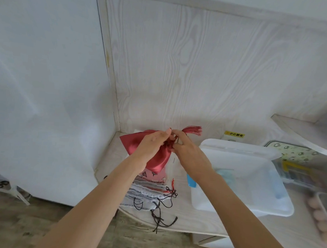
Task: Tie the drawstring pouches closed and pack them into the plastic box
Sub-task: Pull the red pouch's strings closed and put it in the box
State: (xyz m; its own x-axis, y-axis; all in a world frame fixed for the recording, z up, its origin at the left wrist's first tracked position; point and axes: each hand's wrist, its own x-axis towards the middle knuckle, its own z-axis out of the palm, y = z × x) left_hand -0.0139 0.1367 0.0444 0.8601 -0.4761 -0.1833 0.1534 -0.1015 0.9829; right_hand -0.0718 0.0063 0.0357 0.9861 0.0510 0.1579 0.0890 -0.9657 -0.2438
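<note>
The fingers of the left hand (154, 142) and the right hand (187, 152) meet at the gathered neck of a red satin pouch (157, 160), held up above the table. The left thumb and forefinger are pressed together on the neck from the near side; the right fingers curl around the red cord there, pinching it, though how exactly the cord runs between them is too small to tell. Just beyond the right fingertips a red tassel (194, 130) sticks out to the right. The pouch's body hangs down and to the left from the fingers, partly behind the left wrist.

Below the hands, on the pale wood-grain table (206, 222), lies a stack of flat pouches (147, 190), a pink printed one on top and white ones under it, their black and red cords trailing toward the table's near edge. To the right of the right hand stands the clear plastic box (250, 186), open, its lid (239, 146) tipped back behind it; a blue shape shows inside. Further right, other clear containers (297, 170) sit blurred at the edge.
</note>
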